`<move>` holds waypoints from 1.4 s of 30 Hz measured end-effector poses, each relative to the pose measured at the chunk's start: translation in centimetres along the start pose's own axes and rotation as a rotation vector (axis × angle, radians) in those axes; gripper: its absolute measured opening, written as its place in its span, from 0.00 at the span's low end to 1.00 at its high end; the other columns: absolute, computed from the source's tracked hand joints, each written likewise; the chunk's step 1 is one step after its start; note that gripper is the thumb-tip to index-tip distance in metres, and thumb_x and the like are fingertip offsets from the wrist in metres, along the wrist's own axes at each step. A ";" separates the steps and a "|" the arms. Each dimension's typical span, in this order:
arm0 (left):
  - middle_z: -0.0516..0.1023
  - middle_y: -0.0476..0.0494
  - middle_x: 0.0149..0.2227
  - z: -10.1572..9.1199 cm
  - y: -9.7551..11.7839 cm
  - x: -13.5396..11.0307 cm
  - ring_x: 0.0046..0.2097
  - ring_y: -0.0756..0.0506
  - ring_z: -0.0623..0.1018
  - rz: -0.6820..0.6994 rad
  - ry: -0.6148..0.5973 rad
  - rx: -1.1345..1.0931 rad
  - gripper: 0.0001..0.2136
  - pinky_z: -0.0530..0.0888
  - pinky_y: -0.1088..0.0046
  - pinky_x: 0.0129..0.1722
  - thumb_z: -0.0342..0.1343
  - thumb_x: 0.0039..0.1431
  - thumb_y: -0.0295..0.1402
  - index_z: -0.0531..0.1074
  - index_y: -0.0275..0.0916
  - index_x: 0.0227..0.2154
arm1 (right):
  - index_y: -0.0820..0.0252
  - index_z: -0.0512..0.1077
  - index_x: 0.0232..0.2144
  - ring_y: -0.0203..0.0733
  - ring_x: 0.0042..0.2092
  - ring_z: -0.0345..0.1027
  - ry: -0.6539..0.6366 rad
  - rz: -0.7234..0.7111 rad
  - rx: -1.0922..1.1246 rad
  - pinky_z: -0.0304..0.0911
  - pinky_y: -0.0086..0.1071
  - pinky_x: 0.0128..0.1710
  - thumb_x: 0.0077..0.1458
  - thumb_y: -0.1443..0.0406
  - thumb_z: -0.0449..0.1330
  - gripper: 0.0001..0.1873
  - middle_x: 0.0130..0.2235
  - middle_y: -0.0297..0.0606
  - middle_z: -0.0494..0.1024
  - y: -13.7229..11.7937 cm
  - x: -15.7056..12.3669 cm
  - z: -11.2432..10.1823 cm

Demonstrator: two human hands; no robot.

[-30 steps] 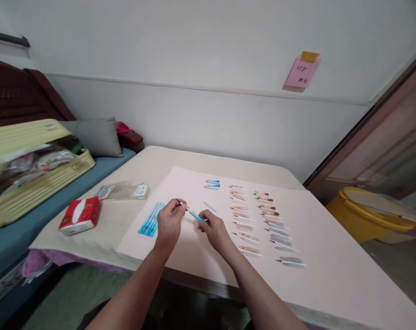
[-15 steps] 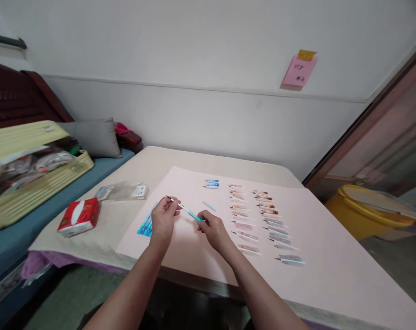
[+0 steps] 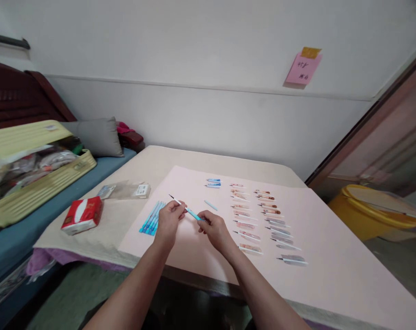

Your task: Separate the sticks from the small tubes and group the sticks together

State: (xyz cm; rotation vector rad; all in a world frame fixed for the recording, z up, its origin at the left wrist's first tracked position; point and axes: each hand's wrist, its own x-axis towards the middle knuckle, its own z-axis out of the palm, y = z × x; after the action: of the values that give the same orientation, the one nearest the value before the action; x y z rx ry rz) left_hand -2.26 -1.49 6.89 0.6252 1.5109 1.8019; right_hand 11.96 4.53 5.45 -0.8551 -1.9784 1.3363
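Observation:
Above the pink sheet, my left hand (image 3: 169, 221) is closed in a pinch on a slim white pen refill (image 3: 186, 209), whose dark pointed tip sticks out past the fingers to the upper left. The refill runs into a light blue pen barrel (image 3: 193, 214), and my right hand (image 3: 213, 227) grips that barrel at its other end, partly hiding it. Behind the hands lies a small light blue cap-like piece (image 3: 210, 205). Several blue pen barrels (image 3: 152, 217) lie in a row beside my left hand.
Two columns of slim refills with patterned pieces, one ending in a grey piece (image 3: 292, 260), lie to the right. Blue ones (image 3: 213, 183) lie farther back. Left are a red tissue pack (image 3: 82, 214) and a clear plastic bag (image 3: 123, 190). The table meets a wall (image 3: 211, 119).
My left hand has slid along the refill towards my right hand, so more of the dark tip end shows beyond the fingers. The right hand keeps its grip; the view has shifted slightly.

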 end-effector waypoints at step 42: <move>0.75 0.44 0.32 -0.1 -1.8 0.8 0.32 0.53 0.75 -0.399 -0.006 -0.266 0.05 0.71 0.81 0.29 0.61 0.45 0.28 0.72 0.34 0.27 | 0.63 0.67 0.28 0.24 0.15 0.45 -0.049 0.392 0.594 0.36 0.23 0.14 0.44 0.58 0.61 0.13 0.18 0.24 0.62 0.3 0.5 0.2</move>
State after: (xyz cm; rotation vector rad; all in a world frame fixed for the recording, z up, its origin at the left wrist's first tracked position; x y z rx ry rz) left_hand -2.51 -0.80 5.01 0.1817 1.2554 1.6450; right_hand 11.60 4.89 5.13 -0.9375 -1.3466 2.0402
